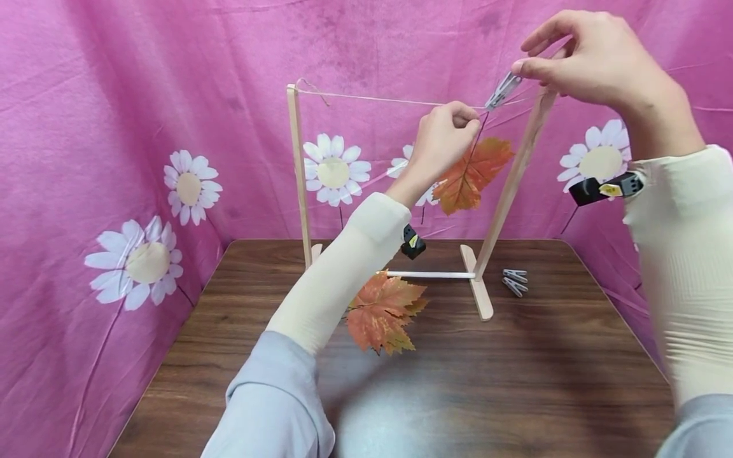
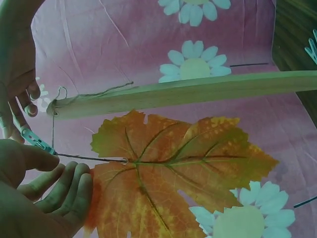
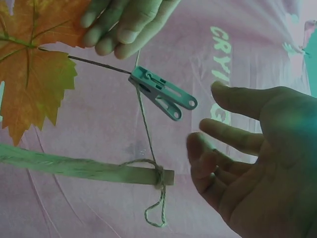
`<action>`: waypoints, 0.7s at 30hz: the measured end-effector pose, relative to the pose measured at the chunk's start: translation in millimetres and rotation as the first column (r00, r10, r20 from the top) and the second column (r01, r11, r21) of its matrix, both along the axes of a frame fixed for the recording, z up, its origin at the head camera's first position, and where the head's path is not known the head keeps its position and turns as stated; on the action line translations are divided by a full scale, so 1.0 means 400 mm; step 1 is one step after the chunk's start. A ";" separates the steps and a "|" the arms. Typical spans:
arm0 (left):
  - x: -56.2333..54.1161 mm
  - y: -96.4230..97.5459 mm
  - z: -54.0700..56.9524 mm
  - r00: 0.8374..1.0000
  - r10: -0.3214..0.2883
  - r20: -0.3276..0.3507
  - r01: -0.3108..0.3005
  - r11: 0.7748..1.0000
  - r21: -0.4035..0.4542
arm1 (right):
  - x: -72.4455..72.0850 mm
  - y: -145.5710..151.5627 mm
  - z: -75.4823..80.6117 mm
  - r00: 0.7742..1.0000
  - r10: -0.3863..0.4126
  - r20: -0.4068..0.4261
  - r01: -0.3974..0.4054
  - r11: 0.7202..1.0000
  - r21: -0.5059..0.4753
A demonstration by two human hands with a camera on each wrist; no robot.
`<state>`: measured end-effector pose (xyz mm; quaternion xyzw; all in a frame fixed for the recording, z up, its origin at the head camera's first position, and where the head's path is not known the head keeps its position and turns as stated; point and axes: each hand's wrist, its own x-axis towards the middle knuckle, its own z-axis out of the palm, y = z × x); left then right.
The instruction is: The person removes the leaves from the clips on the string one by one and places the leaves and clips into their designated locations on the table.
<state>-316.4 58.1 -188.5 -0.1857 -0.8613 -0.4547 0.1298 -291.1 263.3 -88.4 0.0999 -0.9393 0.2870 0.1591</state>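
Orange, dark-veined maple leaf [image 1: 475, 175] hangs by clothespin [image 1: 502, 91] from twine [image 1: 372, 98]; left grip [image 1: 443, 137], right grip [image 1: 595, 60] loosely parted; brown wood-grain tabletop [image 1: 544, 375], pink daisy backdrop [image 1: 401, 51].

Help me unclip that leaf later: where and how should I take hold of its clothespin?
Probably best pinch the clothespin by both free handle ends, coming from the upper right in the head view: they splay apart, angled up away from the string and leaf stem.

Glare whitens the table [image 1: 401, 413] between soft shadows.
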 end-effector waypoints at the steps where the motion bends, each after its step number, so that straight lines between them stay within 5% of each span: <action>1: -0.003 0.003 0.001 1.000 0.003 0.008 -0.003 1.000 -0.003 | -0.002 0.002 0.000 1.000 0.004 0.023 -0.004 1.000 0.009; 11: -0.023 0.016 0.000 0.999 0.000 0.034 0.000 1.000 -0.011 | -0.026 -0.012 -0.020 0.994 0.073 0.078 -0.078 0.995 0.064; 21: -0.025 0.033 -0.004 0.996 -0.037 0.078 0.030 0.995 0.093 | -0.029 -0.021 -0.034 0.990 0.122 0.075 -0.116 0.990 -0.086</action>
